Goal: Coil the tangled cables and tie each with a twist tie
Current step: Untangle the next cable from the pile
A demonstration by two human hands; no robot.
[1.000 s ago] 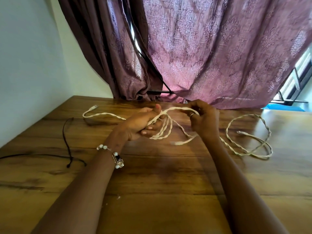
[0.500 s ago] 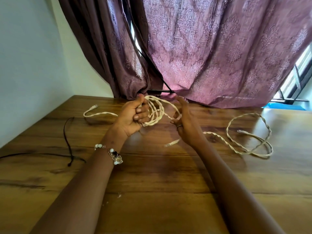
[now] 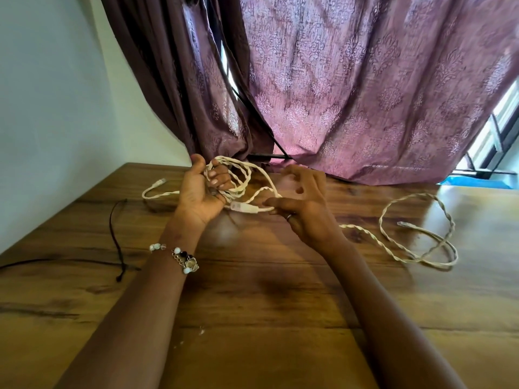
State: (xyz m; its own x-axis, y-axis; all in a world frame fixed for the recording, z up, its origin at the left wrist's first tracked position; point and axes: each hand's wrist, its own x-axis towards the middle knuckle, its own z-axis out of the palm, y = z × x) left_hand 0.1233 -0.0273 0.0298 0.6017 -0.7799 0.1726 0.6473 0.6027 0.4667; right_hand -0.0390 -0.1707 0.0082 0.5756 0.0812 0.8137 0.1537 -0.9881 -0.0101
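Cable [image 3: 349,226] coils are gripped in left hand [image 3: 199,192] above table [image 3: 252,346]; right hand [image 3: 309,211] pinches the free end (connector [image 3: 241,206] horizontal, pointing left), remainder trailing right.

A wooden tabletop [image 3: 252,346] with dark grain spreads beneath the fingers [image 3: 222,178]. Beyond them hangs a mauve patterned curtain [image 3: 365,94], with daylight glowing through its folds. To their left rises a plain pale wall [image 3: 56,108]. Far to their right is a bright window [image 3: 502,108] with dark bars.
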